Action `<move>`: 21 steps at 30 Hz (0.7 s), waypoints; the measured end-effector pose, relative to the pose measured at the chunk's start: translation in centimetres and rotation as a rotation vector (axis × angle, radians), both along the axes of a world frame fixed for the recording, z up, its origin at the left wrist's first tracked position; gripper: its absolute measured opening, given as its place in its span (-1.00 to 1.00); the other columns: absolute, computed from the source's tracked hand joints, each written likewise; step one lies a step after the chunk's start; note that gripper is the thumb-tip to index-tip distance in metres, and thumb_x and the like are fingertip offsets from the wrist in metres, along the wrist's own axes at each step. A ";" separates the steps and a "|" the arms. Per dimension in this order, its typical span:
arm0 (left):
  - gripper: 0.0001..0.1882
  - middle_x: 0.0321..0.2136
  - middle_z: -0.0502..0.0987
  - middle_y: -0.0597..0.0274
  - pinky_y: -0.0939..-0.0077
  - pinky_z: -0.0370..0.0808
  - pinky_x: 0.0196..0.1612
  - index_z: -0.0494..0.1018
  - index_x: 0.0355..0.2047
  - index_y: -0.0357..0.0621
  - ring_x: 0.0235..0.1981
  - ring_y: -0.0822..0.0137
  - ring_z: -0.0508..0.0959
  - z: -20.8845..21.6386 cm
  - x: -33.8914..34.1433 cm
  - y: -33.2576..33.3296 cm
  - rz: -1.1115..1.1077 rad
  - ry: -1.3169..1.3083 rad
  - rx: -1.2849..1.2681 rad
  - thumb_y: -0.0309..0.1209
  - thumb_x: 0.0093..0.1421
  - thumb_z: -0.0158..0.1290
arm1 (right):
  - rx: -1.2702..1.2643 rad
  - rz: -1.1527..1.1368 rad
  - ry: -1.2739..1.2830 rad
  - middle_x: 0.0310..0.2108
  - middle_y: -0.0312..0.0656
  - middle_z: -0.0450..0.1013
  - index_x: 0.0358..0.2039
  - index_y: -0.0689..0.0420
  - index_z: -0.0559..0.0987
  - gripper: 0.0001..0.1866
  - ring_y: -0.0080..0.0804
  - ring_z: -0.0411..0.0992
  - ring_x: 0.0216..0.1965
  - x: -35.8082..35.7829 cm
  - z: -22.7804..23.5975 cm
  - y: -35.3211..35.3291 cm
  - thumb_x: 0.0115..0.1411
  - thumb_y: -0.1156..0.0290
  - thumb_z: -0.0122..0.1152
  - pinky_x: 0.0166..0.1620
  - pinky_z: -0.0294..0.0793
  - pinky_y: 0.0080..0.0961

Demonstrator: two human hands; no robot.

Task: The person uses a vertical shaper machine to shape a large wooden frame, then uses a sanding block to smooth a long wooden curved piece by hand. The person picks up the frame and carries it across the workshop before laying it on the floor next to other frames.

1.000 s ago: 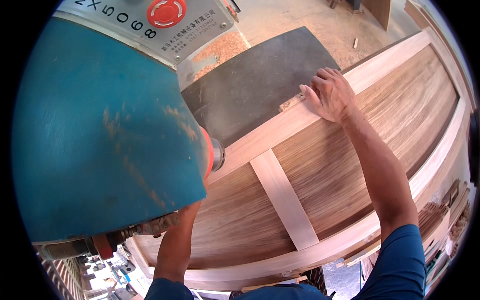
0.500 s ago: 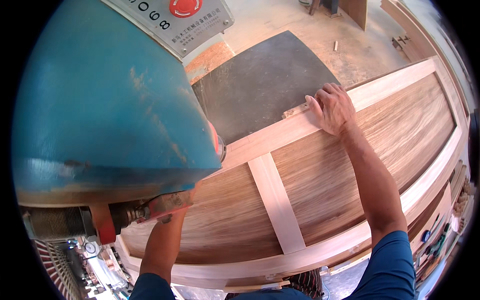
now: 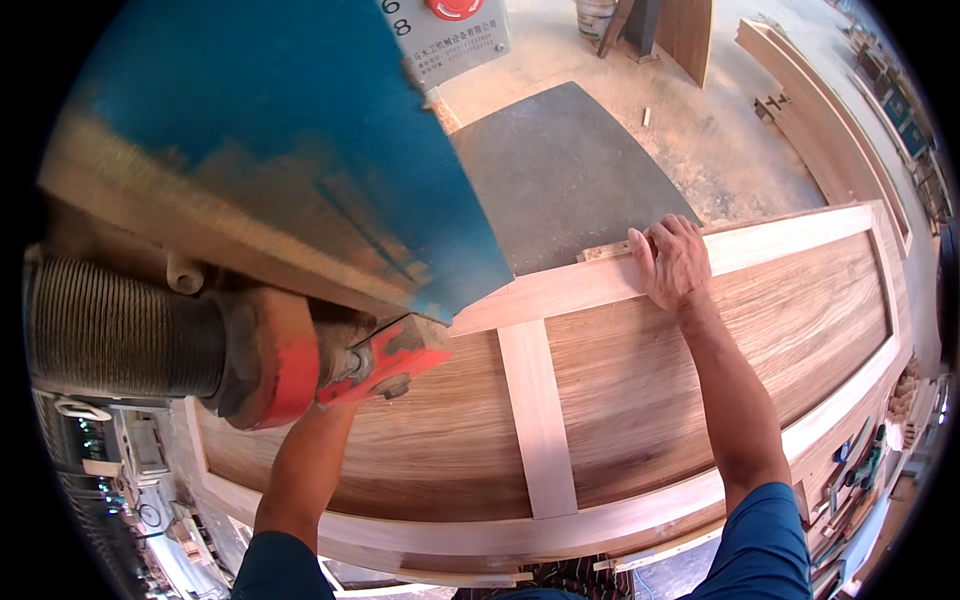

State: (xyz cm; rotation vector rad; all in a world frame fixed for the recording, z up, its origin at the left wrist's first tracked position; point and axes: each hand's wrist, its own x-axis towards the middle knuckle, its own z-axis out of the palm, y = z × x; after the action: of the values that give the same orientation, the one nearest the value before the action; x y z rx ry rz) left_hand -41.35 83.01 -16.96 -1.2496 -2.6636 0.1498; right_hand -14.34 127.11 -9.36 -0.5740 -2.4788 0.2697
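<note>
A long wooden frame-and-panel door (image 3: 537,420), with pale rails and darker grained panels, lies across in front of me. My right hand (image 3: 674,258) grips its far rail, fingers curled over the far edge and thumb apart. Close to that thumb, a thin wooden strip (image 3: 603,250) lies along the same edge. My left forearm (image 3: 312,450) reaches over the near rail. The left hand itself is hidden behind the red metal bracket (image 3: 400,362) of a blue woodworking machine (image 3: 290,130), whose body also covers part of the door's left far side.
A dark grey machine table (image 3: 570,170) extends beyond the door. A red stop button (image 3: 455,6) sits on the machine's grey plate. Ribbed cylinder (image 3: 120,325) at left. Long boards (image 3: 810,120) stand at the far right; hand tools (image 3: 860,460) lie at the near right. Sawdust covers the floor.
My viewpoint has shifted, so the machine's underside and red bracket look larger and the scene sits lower. The right hand keeps its hold on the far rail.
</note>
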 end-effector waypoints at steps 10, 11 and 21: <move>-0.63 -0.14 0.47 -0.03 0.06 0.36 0.01 0.46 -0.19 -0.14 -0.05 -0.05 0.45 -0.1 0.2 2.3 0.015 -0.026 0.107 -0.16 0.09 0.10 | -0.028 -0.005 -0.030 -0.49 -0.13 0.43 -0.60 0.18 0.54 -0.66 -0.16 0.39 -0.31 0.3 -0.1 0.1 0.21 0.21 0.10 -0.11 0.33 -0.32; -0.62 -0.14 0.47 -0.03 0.06 0.36 0.01 0.45 -0.18 -0.14 -0.05 -0.05 0.44 -0.3 -0.1 2.9 0.020 -0.019 0.122 -0.16 0.09 0.10 | -0.038 -0.003 -0.033 -0.49 -0.13 0.43 -0.59 0.18 0.54 -0.66 -0.16 0.39 -0.30 0.1 0.0 0.1 0.21 0.21 0.10 -0.10 0.33 -0.32; -0.55 -0.10 0.45 -0.05 0.07 0.35 0.03 0.43 -0.12 -0.16 -0.02 -0.06 0.42 -0.8 -2.7 4.2 0.026 0.038 0.254 -0.13 0.07 0.13 | 0.013 0.007 -0.037 -0.46 -0.12 0.45 -0.54 0.18 0.57 -0.65 -0.17 0.40 -0.27 0.1 -0.1 0.2 0.24 0.20 0.03 -0.07 0.33 -0.31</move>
State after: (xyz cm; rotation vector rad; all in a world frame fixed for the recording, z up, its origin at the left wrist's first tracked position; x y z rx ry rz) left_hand -44.00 87.24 -17.73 -1.1210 -2.5683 -0.1560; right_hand -14.28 127.33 -9.50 -0.5694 -2.5167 0.2483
